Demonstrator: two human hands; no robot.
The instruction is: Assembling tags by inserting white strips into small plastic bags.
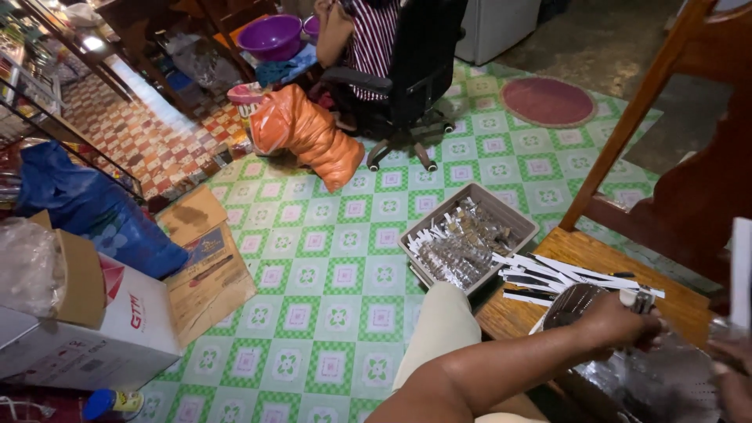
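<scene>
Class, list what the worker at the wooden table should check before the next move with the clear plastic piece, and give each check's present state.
1. Left hand grips the small tool: ok.
2. Right hand on the clear plastic sheet: cannot tell, mostly out of frame.
3. White strips lie on the wooden table: ok.
4. Grey tray sits beside the table: ok.
5. Tray has spare room: not ok, heaped.

Across the green-checked floor (329, 258) from me, a person (368, 31) sits in a black chair (415, 63) beside an orange sack (309, 133). A purple basin (270, 35) stands behind it. At my left lie a blue bag (86, 207) and cardboard boxes (117, 313).
</scene>
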